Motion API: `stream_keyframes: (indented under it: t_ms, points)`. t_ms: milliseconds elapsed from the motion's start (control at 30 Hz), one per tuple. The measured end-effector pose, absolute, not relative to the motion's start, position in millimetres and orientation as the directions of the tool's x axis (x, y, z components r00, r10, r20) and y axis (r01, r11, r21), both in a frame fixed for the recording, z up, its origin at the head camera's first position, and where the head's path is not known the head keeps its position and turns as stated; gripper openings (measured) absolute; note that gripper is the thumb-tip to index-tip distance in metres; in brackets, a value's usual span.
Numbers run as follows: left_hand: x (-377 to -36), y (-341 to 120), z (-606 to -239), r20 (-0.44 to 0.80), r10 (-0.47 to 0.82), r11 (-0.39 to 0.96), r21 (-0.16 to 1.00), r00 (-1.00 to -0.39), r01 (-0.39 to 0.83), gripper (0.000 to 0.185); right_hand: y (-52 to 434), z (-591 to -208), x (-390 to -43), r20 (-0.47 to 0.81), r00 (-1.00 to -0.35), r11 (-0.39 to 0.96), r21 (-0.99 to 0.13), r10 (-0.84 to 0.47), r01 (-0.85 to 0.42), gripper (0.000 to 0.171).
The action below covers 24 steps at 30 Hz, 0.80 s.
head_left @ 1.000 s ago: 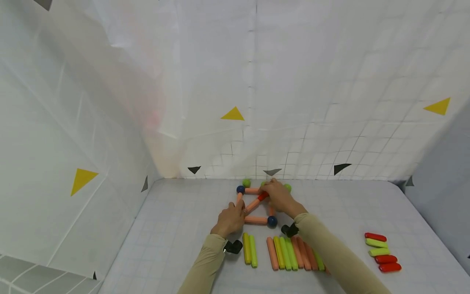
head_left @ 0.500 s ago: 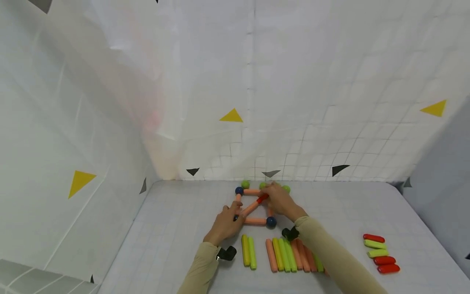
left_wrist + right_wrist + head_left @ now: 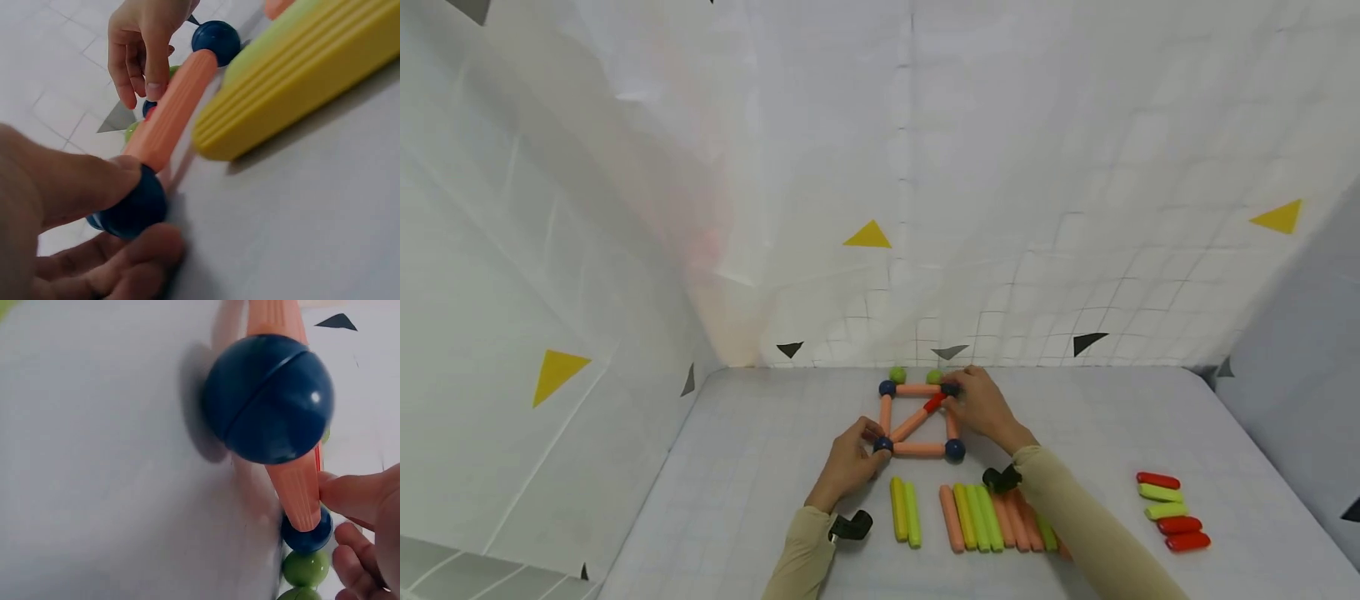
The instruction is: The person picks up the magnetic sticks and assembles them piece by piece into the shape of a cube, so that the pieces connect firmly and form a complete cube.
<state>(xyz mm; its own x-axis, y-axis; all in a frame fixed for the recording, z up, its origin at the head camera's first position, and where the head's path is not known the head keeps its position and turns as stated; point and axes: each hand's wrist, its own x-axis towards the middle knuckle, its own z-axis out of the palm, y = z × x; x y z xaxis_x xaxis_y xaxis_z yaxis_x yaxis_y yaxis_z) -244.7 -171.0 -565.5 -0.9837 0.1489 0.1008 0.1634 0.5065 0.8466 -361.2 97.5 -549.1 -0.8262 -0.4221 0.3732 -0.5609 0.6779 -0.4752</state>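
Observation:
A flat square of orange rods (image 3: 919,449) with dark blue balls at its corners lies on the white grid table (image 3: 760,467). A diagonal rod with a red end (image 3: 936,402) crosses it. My left hand (image 3: 872,446) pinches the near-left blue ball (image 3: 882,444); in the left wrist view, thumb and fingers (image 3: 81,187) enclose that ball (image 3: 134,209). My right hand (image 3: 961,393) pinches the far-right blue ball (image 3: 951,388), seen in the right wrist view as the small ball (image 3: 306,532) beside my thumb (image 3: 353,495). The near-right ball (image 3: 269,397) is free.
Two green balls (image 3: 897,375) lie behind the square by the back wall. Near me lie a yellow-green rod pair (image 3: 905,510) and a row of orange and green rods (image 3: 988,518). Short red and green pieces (image 3: 1168,510) are stacked at the right. White sheet walls enclose the table.
My left hand drew back from the diagonal rod and took the near-left blue ball. My right hand shifted right, uncovering the far-right corner and hiding a third green ball.

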Motion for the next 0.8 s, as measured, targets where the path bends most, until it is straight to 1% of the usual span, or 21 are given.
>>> stream_keyframes:
  t_ms: [167, 300, 433, 533, 633, 733, 800]
  points:
    - [-245, -166, -574, 0.136, 0.065, 0.507, 0.849, -0.989, 0.150, 0.033, 104, -548, -360, 0.367, -0.824, 0.671, -0.479, -0.433, -0.566, 0.022]
    - [-246, -162, -580, 0.138, 0.006, 0.505, 0.854, -0.990, 0.122, 0.032, 111, -547, -360, 0.358, -0.816, 0.659, -0.480, -0.455, -0.578, 0.022]
    - [-245, -159, -583, 0.151, -0.003, 0.501, 0.856, -0.989, 0.129, 0.033, 120, -539, -352, 0.320, -0.828, 0.658, -0.503, -0.461, -0.561, 0.020]
    - [-244, -161, -584, 0.145, 0.016, 0.482, 0.866, -0.989, 0.134, 0.032, 123, -527, -334, 0.267, -0.836, 0.645, -0.538, -0.480, -0.542, 0.014]
    - [-244, -165, -585, 0.127, 0.043, 0.438, 0.889, -0.991, 0.133, 0.030, 115, -519, -305, 0.216, -0.809, 0.606, -0.565, -0.546, -0.560, 0.011]
    - [-246, -169, -586, 0.122, 0.061, 0.406, 0.904, -0.991, 0.137, 0.028, 97, -518, -272, 0.145, -0.783, 0.591, -0.577, -0.605, -0.564, 0.021]
    - [-246, -170, -586, 0.120, 0.067, 0.400, 0.906, -0.990, 0.137, 0.027, 84, -520, -252, 0.083, -0.789, 0.618, -0.574, -0.609, -0.537, 0.033]
